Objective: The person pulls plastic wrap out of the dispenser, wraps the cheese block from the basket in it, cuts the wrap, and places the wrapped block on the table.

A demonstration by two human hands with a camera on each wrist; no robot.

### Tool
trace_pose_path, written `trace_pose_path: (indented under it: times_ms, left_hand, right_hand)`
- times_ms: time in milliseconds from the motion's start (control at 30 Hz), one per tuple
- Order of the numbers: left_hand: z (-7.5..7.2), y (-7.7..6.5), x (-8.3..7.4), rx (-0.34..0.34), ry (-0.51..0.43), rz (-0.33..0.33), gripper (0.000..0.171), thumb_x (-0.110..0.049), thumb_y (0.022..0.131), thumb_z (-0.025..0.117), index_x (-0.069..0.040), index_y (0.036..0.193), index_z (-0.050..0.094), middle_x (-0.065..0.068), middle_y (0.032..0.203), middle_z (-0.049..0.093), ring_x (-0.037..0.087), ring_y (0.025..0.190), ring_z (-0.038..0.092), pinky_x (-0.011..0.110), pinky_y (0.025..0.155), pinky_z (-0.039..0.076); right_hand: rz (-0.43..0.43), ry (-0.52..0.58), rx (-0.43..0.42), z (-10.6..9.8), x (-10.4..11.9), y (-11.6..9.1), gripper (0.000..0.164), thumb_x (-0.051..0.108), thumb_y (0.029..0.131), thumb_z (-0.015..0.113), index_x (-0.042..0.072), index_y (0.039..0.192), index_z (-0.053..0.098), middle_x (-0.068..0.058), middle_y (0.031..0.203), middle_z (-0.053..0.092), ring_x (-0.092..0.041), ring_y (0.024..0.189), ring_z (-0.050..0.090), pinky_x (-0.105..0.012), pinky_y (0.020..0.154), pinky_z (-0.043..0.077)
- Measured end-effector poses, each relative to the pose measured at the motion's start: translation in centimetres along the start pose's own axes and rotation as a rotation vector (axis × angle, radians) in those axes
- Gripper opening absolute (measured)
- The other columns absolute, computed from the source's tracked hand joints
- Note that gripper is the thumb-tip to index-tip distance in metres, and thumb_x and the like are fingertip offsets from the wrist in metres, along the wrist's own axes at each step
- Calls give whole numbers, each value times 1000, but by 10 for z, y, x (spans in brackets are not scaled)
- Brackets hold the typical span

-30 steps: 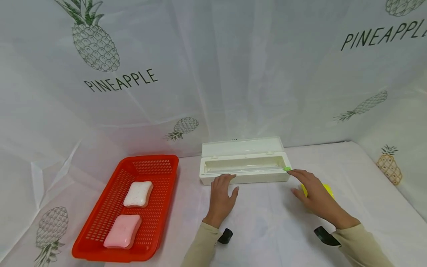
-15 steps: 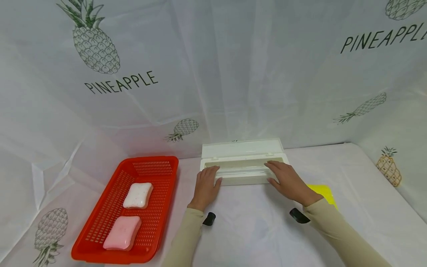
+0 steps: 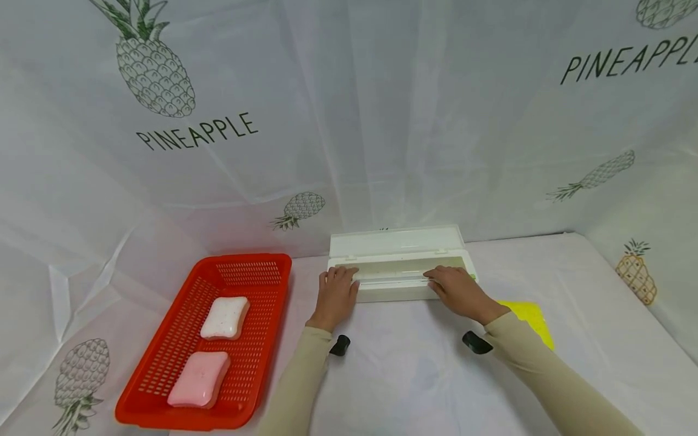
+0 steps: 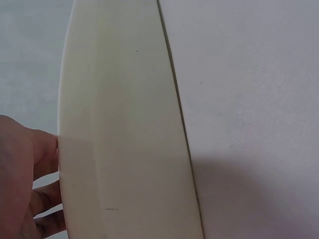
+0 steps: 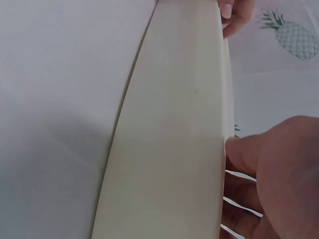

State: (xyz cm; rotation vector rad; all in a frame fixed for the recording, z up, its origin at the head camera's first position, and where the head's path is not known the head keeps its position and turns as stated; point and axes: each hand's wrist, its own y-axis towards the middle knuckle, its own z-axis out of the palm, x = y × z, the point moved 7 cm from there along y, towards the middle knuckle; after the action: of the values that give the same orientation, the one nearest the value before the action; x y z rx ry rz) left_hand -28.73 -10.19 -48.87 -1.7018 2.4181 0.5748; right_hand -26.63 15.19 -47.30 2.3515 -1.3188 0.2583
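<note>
A long white cling film dispenser (image 3: 388,294) lies near the back of the table, its lid (image 3: 395,241) tipped back. Both hands are at its front rim. My left hand (image 3: 334,297) grips the rim near the left end, thumb at the outer face and fingers over the trough. Farther right, my right hand (image 3: 458,292) has thumb and forefinger close together on the rim. In the wrist views each thumb meets the upper edge of the front wall (image 4: 129,124), with bent fingers behind it. A bit of the green slider (image 3: 473,277) shows beyond the right hand.
To the left stands a red perforated basket (image 3: 275,339) with a white soap-like block (image 3: 225,317) and a pink one (image 3: 199,379). A yellow item (image 3: 530,318) lies under the right forearm. A pineapple-print sheet (image 3: 382,121) hangs behind the dispenser.
My right hand has left the green slider and moved left along the rim. My left hand has shifted left. In the last half second the fingers have drawn in closer on the rim.
</note>
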Motion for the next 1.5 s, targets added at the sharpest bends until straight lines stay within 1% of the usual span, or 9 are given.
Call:
trace_pose_path:
  times_ms: [167, 300, 433, 633, 833, 933, 1100, 1300, 1500]
  left_hand:
    - [-2, 5, 3, 12, 12, 0, 31, -18, 108, 60, -8, 136, 68, 13, 132, 63, 35, 126, 51, 56, 108, 36]
    - [-6, 9, 6, 13, 9, -12, 29, -13, 107, 59, -9, 134, 70, 10, 132, 70, 34, 125, 52, 55, 108, 35]
    - [-11, 11, 5, 24, -29, -22, 27, -9, 106, 59, -7, 129, 73, 9, 124, 76, 34, 120, 54, 56, 107, 34]
    - [-15, 14, 5, 38, -56, -27, 21, -8, 105, 63, -7, 119, 77, 8, 114, 79, 33, 115, 57, 55, 109, 33]
    - [-17, 15, 9, -34, -41, -3, 16, -9, 99, 73, -11, 113, 80, 6, 95, 79, 30, 105, 60, 53, 106, 36]
    - [-22, 15, 10, -90, 11, 32, 14, -9, 95, 78, -12, 108, 81, 5, 90, 79, 29, 100, 60, 51, 103, 38]
    - [-25, 14, 10, -128, 71, 78, 13, -10, 92, 80, -13, 105, 82, 4, 91, 79, 28, 94, 60, 49, 102, 41]
    - [-25, 16, 9, -167, 102, 118, 11, -10, 91, 81, -12, 102, 84, 5, 93, 80, 28, 91, 61, 49, 102, 44]
    - [-25, 17, 8, -208, 142, 138, 7, -12, 93, 79, -13, 99, 82, 3, 93, 76, 27, 92, 62, 46, 98, 47]
  right_hand:
    - [-12, 71, -64, -5, -3, 4, 18, -10, 94, 70, -5, 110, 76, -14, 100, 76, -34, 95, 73, -50, 85, 59]
    - [0, 103, -94, -6, -7, 7, 18, -14, 92, 70, -4, 104, 77, -13, 97, 76, -34, 93, 74, -48, 82, 60]
    - [19, 116, -107, -6, -11, 9, 18, -15, 92, 69, -4, 103, 77, -14, 98, 77, -34, 95, 74, -49, 84, 60]
    - [28, 133, -119, -5, -14, 11, 17, -15, 93, 67, -4, 103, 76, -16, 103, 77, -37, 101, 74, -51, 88, 59]
    - [26, 117, -123, -3, -17, 13, 16, -14, 95, 66, -4, 106, 73, -18, 106, 76, -38, 104, 73, -51, 90, 58]
    - [26, 104, -109, -3, -19, 14, 14, -11, 97, 65, -3, 107, 71, -16, 106, 75, -36, 104, 72, -50, 90, 58]
    - [12, 58, -93, -5, -20, 15, 10, -9, 98, 66, -1, 103, 70, -13, 103, 74, -34, 100, 72, -48, 86, 58]
    - [-13, -18, -86, -7, -23, 16, 9, -6, 92, 76, 0, 98, 75, -10, 95, 73, -32, 92, 72, -46, 82, 59]
    - [27, -38, -42, -8, -28, 20, 7, -1, 89, 81, 3, 94, 78, -7, 90, 74, -28, 86, 72, -44, 77, 59]
